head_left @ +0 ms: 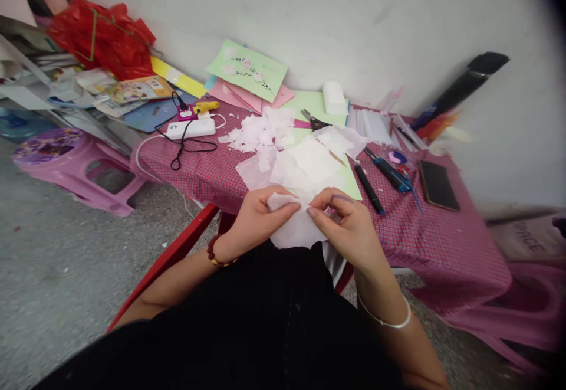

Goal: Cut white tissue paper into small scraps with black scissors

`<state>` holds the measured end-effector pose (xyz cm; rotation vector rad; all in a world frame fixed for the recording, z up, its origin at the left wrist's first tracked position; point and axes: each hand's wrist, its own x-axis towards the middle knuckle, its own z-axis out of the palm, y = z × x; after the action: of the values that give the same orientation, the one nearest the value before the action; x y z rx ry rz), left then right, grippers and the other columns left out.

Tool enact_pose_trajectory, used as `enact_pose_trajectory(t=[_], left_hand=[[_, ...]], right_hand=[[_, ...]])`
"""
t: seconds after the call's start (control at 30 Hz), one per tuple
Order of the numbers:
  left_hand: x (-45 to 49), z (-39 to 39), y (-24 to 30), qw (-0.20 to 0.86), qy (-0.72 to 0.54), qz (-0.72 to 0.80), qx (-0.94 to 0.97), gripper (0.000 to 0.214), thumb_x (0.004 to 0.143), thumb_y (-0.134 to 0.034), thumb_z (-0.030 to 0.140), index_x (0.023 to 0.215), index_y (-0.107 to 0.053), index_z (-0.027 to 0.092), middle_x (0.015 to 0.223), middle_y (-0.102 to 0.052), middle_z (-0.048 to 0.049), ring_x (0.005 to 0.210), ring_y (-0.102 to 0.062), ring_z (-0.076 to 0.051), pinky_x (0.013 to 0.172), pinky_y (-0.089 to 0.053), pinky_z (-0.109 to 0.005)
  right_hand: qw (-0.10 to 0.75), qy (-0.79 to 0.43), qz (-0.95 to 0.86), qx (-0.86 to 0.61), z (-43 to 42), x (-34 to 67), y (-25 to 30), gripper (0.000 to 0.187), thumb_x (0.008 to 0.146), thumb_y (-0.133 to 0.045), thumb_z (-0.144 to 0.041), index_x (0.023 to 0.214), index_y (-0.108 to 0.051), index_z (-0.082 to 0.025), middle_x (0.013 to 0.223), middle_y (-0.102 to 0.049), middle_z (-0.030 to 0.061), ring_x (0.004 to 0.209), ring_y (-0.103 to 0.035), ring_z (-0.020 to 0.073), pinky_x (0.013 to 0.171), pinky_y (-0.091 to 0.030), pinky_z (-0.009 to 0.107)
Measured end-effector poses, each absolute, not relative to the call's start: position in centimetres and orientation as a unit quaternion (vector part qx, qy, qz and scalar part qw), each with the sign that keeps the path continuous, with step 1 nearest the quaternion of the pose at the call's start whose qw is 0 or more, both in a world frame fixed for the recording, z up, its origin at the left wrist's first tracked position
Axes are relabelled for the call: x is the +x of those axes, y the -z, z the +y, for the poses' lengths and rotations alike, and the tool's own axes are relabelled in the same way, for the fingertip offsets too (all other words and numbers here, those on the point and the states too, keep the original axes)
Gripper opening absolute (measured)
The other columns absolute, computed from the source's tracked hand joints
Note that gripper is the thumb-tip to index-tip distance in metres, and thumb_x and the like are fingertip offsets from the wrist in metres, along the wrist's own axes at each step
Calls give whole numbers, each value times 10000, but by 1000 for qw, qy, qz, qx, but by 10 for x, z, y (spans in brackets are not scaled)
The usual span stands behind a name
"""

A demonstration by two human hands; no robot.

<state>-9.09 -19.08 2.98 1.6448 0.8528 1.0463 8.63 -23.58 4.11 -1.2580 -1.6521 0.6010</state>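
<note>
the work in hand looks like folding or gathering a thin white tissue paper sheet [297,232]. it is held just off the near edge of the pink checked cloth-covered counter [442,242], above the lap and close below a heap of loose white tissue pieces [265,133].

to do this well, i judge the pinch should be light and close to the fold line, since paper this thin tears and crumples easily. working with both hands near each other should stop the sheet sagging or pulling apart. the loose pieces and the pale green card [351,184] lie near enough to be brushed by a wide movement.

the left hand [259,219] is curled closed, thumb and fingertips [289,207] pinching the sheet's upper left edge, which bunches over them. the right hand [349,225] is closed in a fine pinch on the upper middle, its fingertips almost touching the left's. the rest of the sheet hangs between the wrists.
</note>
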Motion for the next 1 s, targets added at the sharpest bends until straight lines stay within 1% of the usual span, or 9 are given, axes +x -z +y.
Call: enact_pose_trajectory(t=[0.17,0.3,0.4,0.5,0.6,0.73,0.83,0.93,1.0], left_hand=[[-91,-189,-26,376,-429,293,767,130,868,-614,235,842,-715,157,748,-667,-29,682,-598,-118,622,-456,-225],[-92,-189,-31,335,-416,255,806,180,918,-537,226,906,-705,163,750,-655,-23,696,-590,-118,654,-456,-230],[-93,-190,-34,359,-383,257,812,231,936,-502,275,872,-689,155,759,-643,-32,688,-568,-122,643,-448,-235],[-94,-190,-32,431,-373,288,770,298,939,-492,347,802,-664,145,738,-613,-27,641,-519,-111,572,-413,-221],[-95,-190,-27,494,-396,329,700,356,928,-503,407,725,-631,144,653,-557,1,577,-456,-97,502,-363,-212],[-96,-189,-21,504,-423,364,660,395,918,-522,422,653,-598,139,610,-516,11,560,-433,-92,489,-350,-216],[-96,-187,-20,503,-440,361,650,297,899,-565,390,753,-658,149,668,-585,0,599,-488,-103,527,-391,-221],[-96,-186,-19,492,-481,344,639,156,855,-633,321,888,-701,184,806,-676,-23,704,-572,-126,613,-443,-234],[-96,-186,-20,484,-495,323,644,132,850,-640,305,862,-705,191,820,-689,-34,736,-591,-136,647,-453,-248]], right_hand=[[464,-242,-684,-508,-235,84,-39,110,822,-622,-142,733,-620,-208,707,-613,-11,648,-565,139,586,-434,267],[466,-239,-681,-512,-235,84,-38,126,817,-617,-133,715,-603,-207,698,-606,-11,651,-566,141,586,-436,267],[469,-229,-678,-517,-234,85,-39,136,810,-612,-131,704,-590,-212,690,-598,-13,648,-561,146,587,-437,271],[470,-215,-679,-521,-234,88,-39,146,815,-610,-131,700,-577,-215,688,-584,-15,655,-554,148,591,-434,274],[474,-202,-675,-528,-233,91,-37,156,825,-605,-131,701,-567,-217,693,-572,-15,658,-543,149,586,-426,278],[483,-189,-671,-530,-232,94,-36,153,831,-606,-127,708,-580,-214,700,-566,-15,659,-534,146,591,-417,284],[483,-188,-672,-529,-232,95,-35,151,833,-605,-127,712,-583,-215,701,-569,-16,659,-534,146,586,-413,285],[479,-184,-677,-528,-232,95,-35,152,830,-604,-123,713,-579,-217,709,-578,-15,660,-539,149,602,-421,293],[474,-181,-683,-526,-231,95,-35,157,825,-606,-118,707,-576,-217,707,-579,-16,658,-543,149,612,-427,297]])
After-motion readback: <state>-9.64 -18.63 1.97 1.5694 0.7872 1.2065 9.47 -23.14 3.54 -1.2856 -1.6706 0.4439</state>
